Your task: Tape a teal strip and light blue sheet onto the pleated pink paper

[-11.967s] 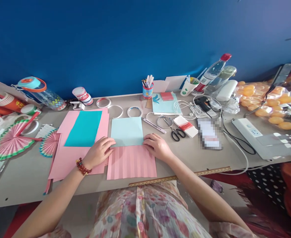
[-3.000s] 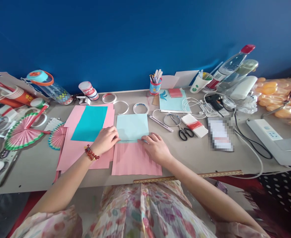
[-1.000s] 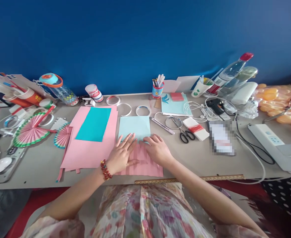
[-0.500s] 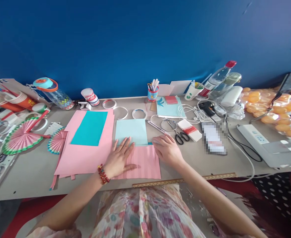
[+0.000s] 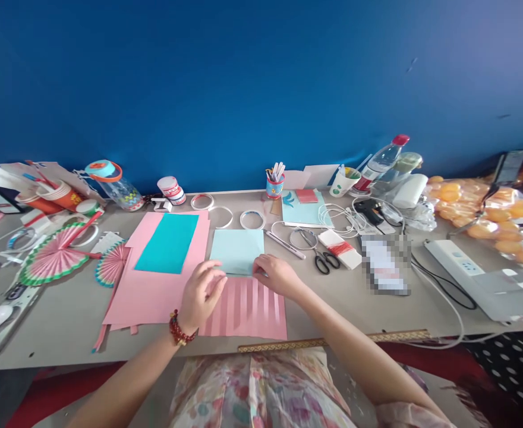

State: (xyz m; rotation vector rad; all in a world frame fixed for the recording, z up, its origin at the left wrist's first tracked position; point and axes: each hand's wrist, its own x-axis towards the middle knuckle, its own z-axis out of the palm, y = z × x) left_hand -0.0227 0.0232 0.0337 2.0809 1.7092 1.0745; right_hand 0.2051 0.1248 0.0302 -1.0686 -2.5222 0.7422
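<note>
Paper point(image 5: 237, 246) in pale blue lay just below the frame's centre, bordering a creased pink sheet point(image 5: 250, 312). The right hand point(image 5: 277, 275), fingers bunched, covered the blue's lower right corner, any pinch hidden; the left hand point(image 5: 201, 297) curved loosely, thumb apart. One-sided pressure risked skewing it.

Pale blue paper sheet point(image 5: 237, 248): rectangular, lying flat on grey desk point(image 5: 348, 294), near edge at far edge of pink paper sheet point(image 5: 252, 312); whether joined, unclear. Pink one spread out, parallel front-to-back creases.
</note>
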